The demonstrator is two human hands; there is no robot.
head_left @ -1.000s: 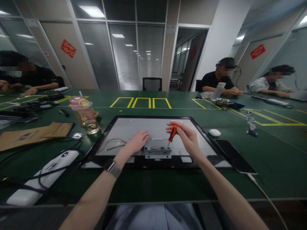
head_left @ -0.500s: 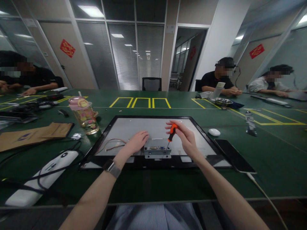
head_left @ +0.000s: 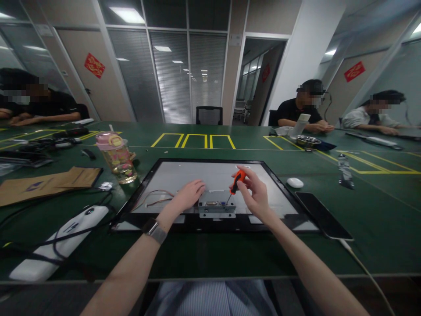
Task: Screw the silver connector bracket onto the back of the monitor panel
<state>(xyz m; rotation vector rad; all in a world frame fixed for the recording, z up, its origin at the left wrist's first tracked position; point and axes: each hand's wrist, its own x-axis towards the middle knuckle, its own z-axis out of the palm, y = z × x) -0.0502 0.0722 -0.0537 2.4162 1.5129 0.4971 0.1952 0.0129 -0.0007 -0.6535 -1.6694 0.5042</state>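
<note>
A black-framed monitor panel (head_left: 171, 173) lies face down on the green table in front of me, its grey metal back up. My right hand (head_left: 255, 193) is closed round a small orange-handled screwdriver (head_left: 237, 182), whose tip rests on the metal connector bracket (head_left: 216, 210) near the panel's front edge. My left hand (head_left: 189, 195) lies on the panel just left of the bracket, fingers curled down, holding it steady. Thin coloured wires (head_left: 154, 197) run across the panel to the left of that hand. A watch is on my left wrist.
A pink-lidded cup (head_left: 116, 158), brown paper bags (head_left: 46, 184) and a white power bank with black cables (head_left: 59, 241) lie to the left. A white mouse (head_left: 295, 182) and a black phone (head_left: 322, 215) lie to the right. Other people sit at the table's far sides.
The right hand has shifted slightly on the screwdriver handle, tilting it a little; the tip stays on the bracket. The left hand has not moved.
</note>
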